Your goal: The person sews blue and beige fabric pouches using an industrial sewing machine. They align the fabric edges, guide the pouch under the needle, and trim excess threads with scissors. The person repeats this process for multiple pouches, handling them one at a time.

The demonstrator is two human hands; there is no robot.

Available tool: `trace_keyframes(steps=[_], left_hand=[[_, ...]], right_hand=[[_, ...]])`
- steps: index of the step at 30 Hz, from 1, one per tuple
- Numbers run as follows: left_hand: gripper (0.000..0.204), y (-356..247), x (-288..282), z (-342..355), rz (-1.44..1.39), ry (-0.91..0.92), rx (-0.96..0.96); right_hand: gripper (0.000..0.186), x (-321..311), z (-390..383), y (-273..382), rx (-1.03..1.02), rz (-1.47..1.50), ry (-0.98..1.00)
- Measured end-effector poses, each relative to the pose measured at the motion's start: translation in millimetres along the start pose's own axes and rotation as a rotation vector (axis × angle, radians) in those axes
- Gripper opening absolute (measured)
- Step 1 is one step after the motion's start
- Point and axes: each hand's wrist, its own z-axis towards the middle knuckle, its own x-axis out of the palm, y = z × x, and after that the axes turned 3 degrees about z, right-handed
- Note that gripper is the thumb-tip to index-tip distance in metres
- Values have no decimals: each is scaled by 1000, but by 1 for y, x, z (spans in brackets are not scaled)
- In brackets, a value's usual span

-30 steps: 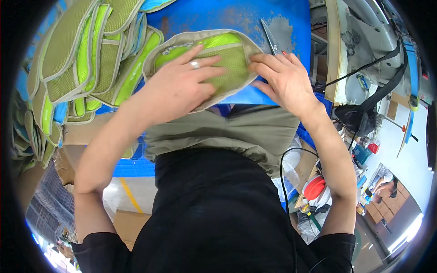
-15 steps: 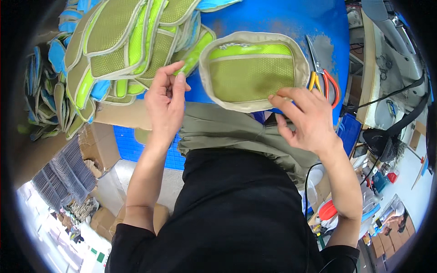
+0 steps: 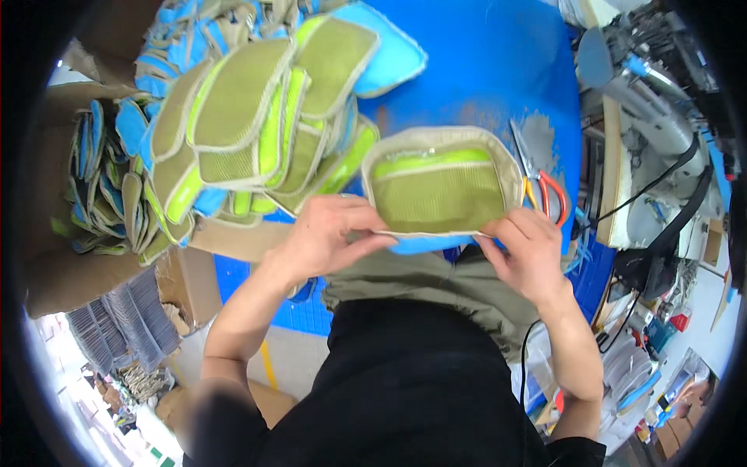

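I see my left hand point(image 3: 327, 237) and right hand point(image 3: 529, 253) each with a pinching grip on the near edge of the green mesh pouch point(image 3: 440, 191), which lies flat on the blue tabletop point(image 3: 482, 70), long axis left-right, opening near; scissors point(image 3: 541, 183) just right, pouch pile point(image 3: 249, 132) left.

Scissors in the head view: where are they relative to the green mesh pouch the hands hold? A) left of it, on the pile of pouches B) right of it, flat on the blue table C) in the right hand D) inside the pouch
B: the scissors with red and yellow handles lie on the blue table just right of the pouch, while the left hand and right hand grip only the pouch's near edge.
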Motion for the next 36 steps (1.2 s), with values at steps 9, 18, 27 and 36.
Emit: trace_keyframes(steps=[9,18,27,36], left_hand=[[28,-35,-51,110,84,-529,-10],[27,31,-92,116,371,-404,-51],[20,153,-187,250,817,-378,-248],[42,232,-203,375,967,-53,-706]], right_hand=[[50,-35,-19,4,215,105,-458],[49,-23,-58,-15,335,149,-312],[35,-8,-42,-26,498,296,-233],[35,-25,-42,-30,614,234,-166]])
